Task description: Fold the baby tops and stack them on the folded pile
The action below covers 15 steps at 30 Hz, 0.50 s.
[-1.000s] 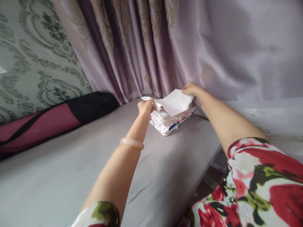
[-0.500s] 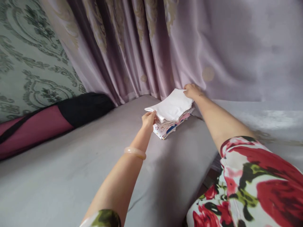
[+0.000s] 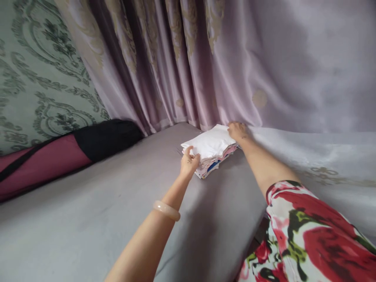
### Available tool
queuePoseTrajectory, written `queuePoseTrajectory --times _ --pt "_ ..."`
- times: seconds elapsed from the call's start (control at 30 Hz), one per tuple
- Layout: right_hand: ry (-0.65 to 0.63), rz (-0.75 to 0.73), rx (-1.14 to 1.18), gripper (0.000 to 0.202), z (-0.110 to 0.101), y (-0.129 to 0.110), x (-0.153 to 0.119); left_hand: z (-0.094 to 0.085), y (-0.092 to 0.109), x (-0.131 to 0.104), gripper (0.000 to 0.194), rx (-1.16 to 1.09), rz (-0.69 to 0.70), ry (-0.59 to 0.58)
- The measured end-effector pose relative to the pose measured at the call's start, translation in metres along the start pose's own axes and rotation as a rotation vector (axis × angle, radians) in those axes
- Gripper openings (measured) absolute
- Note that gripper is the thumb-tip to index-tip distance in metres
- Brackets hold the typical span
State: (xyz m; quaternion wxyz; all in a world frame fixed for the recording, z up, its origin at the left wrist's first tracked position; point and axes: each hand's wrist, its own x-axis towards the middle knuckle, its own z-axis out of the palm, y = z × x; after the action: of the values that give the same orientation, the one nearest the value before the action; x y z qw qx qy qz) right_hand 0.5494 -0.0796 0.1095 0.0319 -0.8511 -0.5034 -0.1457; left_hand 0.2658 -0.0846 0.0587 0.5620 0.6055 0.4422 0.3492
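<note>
A white folded cloth (image 3: pixel 210 141) lies on top of a stack of folded fabrics (image 3: pixel 210 167), whose edges show pink, blue and patterned layers. At the stack's near left edge is my left hand (image 3: pixel 189 162), thumb and forefinger apart and touching the cloth's side; its other fingers are partly hidden. My right hand (image 3: pixel 238 132) is at the far right corner, its fingers bent over the edge of the white cloth. The fingertips there are partly hidden. A pale bangle (image 3: pixel 166 210) circles my left forearm.
The stack rests on a grey-covered flat surface (image 3: pixel 117 211). Behind it hang mauve curtains (image 3: pixel 202 78) with gold patterns. A long maroon and black bag (image 3: pixel 108 135) lies along the patterned wall (image 3: pixel 53 78) at left. Pale fabric (image 3: pixel 323 156) lies at right.
The white cloth has come down flatter onto the stack, and both hands have lowered with it. The left thumb and forefinger have spread from their pinch on the cloth's corner.
</note>
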Motion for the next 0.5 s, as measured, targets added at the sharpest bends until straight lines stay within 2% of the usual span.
queuePoseTrajectory --times 0.1,0.27,0.4,0.5 --pt "-0.034 0.045 0.046 0.034 0.006 0.000 -0.003 0.001 -0.010 -0.002 0.038 0.044 0.072 0.001" --pt "-0.198 0.115 0.149 0.036 0.005 0.001 -0.001 -0.005 -0.015 -0.006 0.045 0.021 0.015 -0.066" --pt "-0.203 0.119 0.156 0.037 0.001 -0.004 -0.006 -0.016 -0.016 -0.017 0.054 0.006 -0.016 -0.160" --pt "-0.156 0.095 0.194 0.038 -0.001 -0.014 -0.017 -0.032 -0.025 -0.027 0.058 0.042 -0.059 -0.167"
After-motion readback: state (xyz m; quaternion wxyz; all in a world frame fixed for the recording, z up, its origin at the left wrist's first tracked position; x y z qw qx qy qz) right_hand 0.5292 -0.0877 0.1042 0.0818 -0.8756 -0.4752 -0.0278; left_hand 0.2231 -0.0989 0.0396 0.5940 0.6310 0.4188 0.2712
